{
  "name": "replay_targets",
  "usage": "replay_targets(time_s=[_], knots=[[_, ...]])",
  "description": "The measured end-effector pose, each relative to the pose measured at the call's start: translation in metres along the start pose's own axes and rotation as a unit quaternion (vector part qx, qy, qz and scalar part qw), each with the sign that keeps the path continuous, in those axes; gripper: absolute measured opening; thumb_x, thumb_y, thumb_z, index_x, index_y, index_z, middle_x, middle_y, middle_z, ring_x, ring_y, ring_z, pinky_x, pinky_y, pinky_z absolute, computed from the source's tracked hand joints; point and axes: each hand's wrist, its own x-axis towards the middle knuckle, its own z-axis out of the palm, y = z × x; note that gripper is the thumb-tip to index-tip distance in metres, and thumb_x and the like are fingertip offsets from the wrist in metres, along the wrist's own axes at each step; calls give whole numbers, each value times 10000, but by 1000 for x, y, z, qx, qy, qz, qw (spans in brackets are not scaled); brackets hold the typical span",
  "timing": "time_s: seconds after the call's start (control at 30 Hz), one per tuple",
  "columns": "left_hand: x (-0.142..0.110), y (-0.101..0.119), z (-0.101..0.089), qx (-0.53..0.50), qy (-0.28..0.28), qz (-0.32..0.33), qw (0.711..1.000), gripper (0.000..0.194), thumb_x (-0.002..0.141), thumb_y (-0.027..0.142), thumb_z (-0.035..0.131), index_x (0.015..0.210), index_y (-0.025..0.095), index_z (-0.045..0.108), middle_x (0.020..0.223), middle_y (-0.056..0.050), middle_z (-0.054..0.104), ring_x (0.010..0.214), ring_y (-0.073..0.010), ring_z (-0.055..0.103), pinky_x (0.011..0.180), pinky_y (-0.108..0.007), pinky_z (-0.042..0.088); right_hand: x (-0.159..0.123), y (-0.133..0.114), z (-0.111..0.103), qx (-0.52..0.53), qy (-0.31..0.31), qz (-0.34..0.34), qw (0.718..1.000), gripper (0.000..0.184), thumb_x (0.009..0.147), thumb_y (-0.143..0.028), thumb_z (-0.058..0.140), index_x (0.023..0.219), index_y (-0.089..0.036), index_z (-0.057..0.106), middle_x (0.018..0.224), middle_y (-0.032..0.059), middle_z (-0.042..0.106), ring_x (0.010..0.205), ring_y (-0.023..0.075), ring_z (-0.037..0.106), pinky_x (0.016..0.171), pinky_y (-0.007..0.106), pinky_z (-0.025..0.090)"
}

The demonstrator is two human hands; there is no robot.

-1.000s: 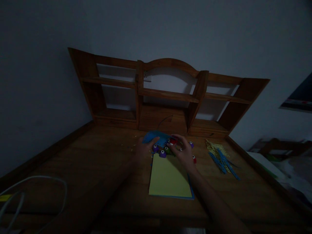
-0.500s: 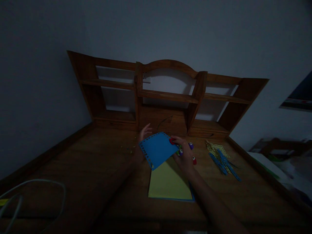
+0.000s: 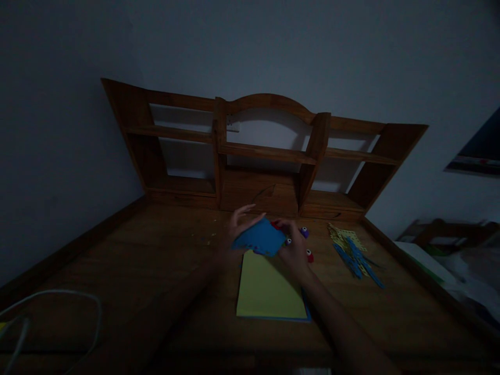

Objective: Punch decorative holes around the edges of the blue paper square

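Right hand (image 3: pixel 294 246) is curled nearly closed, thumb and fingers pinching the right end of a bent, bright blue paper sheet (image 3: pixel 262 237) together with a small, rounded red piece (image 3: pixel 276 225). Opposite it, the left hand (image 3: pixel 235 229) is spread fairly wide, its fingers stretched out along the sheet's left end; blur hides whether it grips or merely touches. Between them the blue sheet is held up above the far end of a smooth, rectangular yellow paper stack (image 3: pixel 272 291), under which blue edging shows. Just beyond the right hand's fingers sits a rounded purple piece with a bulging white eye (image 3: pixel 304 232), and nearer lies a similar red piece with a white eye (image 3: pixel 310 255). Farther right, thin yellow and blue paper strips (image 3: pixel 353 255), some pierced with rows of holes, overlap in a loose heap on the brown, grained wooden worktop (image 3: pixel 175 250). Behind stands a wooden shelf unit (image 3: pixel 269 152) with an arched top.
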Motion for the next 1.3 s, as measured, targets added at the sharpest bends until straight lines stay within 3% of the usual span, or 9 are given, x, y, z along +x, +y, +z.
replay_targets(time_s=[0.1,0.17,0.3,0.47,0.53,0.67,0.93,1.13,1.3], knots=[[-5,4,0,64,-38,68,995,289,798,335,657,1086,344,686,1348,-27,480,1291,-275,380,1105,-485,269,-1,0,5,51,-30,103,993,401,641,-126,694,974,-225,496,983,25,601,862,186,589,723,282,479],[-6,3,-1,61,-50,69,995,255,791,335,668,1043,313,704,1284,-38,540,1247,-261,438,1086,-466,311,-3,0,9,85,-36,155,984,376,641,-168,713,944,-219,497,933,10,604,797,167,584,675,262,477],[-6,-6,0,6,20,-54,998,271,775,395,677,1000,244,691,1106,-55,649,1071,-234,580,964,-412,449,-3,2,16,169,-43,234,957,400,673,-284,737,979,-225,488,881,-3,618,724,144,585,643,255,485],[-6,-18,5,-61,73,-184,978,273,720,440,712,915,251,685,1016,-42,701,915,-251,648,871,-419,503,2,5,16,249,-28,258,933,668,612,-289,802,1164,-273,427,876,-20,644,700,129,602,644,245,493],[-6,-19,6,-82,97,-197,972,315,687,430,740,940,252,675,1046,-46,697,917,-259,652,858,-414,511,3,3,15,264,-30,271,925,580,624,-302,800,1111,-247,491,844,-16,649,716,131,612,661,243,491],[-5,-18,8,-100,119,-214,964,377,645,398,773,961,229,656,1061,-65,693,939,-270,650,839,-399,520,4,3,13,287,-46,303,908,299,690,-376,754,834,-177,584,760,11,656,663,138,616,641,253,488],[1,-30,-1,-100,187,-240,947,441,637,422,778,975,175,638,1034,-98,697,929,-262,658,813,-392,533,4,24,9,337,-22,352,873,369,643,-341,801,938,-176,651,809,26,682,631,124,619,640,256,501],[3,-27,-3,-90,202,-216,951,391,641,385,776,948,181,645,1000,-92,707,942,-256,659,857,-399,514,4,25,8,349,-5,353,868,351,645,-322,809,931,-192,652,862,30,690,635,114,615,638,248,500],[0,-26,0,-113,161,-205,959,296,688,432,730,873,215,648,916,-63,718,924,-248,658,829,-377,524,3,26,5,381,-15,354,854,314,712,-309,770,996,-203,686,913,28,683,668,88,599,649,207,488]])
